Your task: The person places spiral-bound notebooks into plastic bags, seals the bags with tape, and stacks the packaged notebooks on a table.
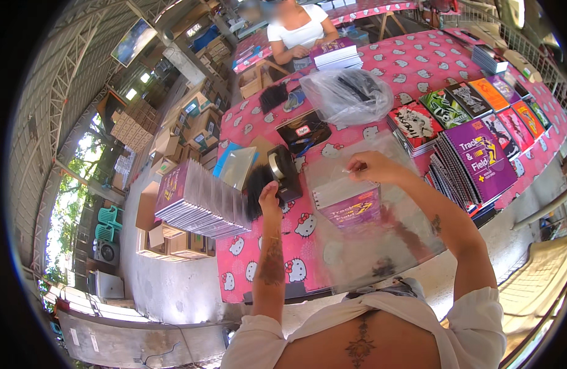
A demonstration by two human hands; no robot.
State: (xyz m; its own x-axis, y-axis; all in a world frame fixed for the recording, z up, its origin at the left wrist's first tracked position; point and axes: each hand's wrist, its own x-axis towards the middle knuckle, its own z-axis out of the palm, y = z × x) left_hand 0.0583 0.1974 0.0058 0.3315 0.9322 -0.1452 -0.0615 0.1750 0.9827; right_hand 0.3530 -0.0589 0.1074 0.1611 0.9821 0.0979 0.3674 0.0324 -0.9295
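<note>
Here, a purple spiral-bound notebook (354, 212) lay beneath clear plastic sheeting (351, 258), cover print upright as read from 6 o'clock; long axis unclear through the film. Right hand (374, 167) bent over its 12-o'clock end, left hand (269, 195) curled beside the black tape dispenser (288, 175) at 10; couldn't tell either's grip. Pink patterned tablecloth (294, 252) showed bare at 8, edge at 6. Clear plastic bag (332, 98), 12, held something dark.

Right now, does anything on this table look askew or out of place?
Nothing looks spilled. The spiral-bound books to your right look slightly askew: their spines fan out instead of lining up. Farther back, a clear plastic bag lies crumpled.
</note>
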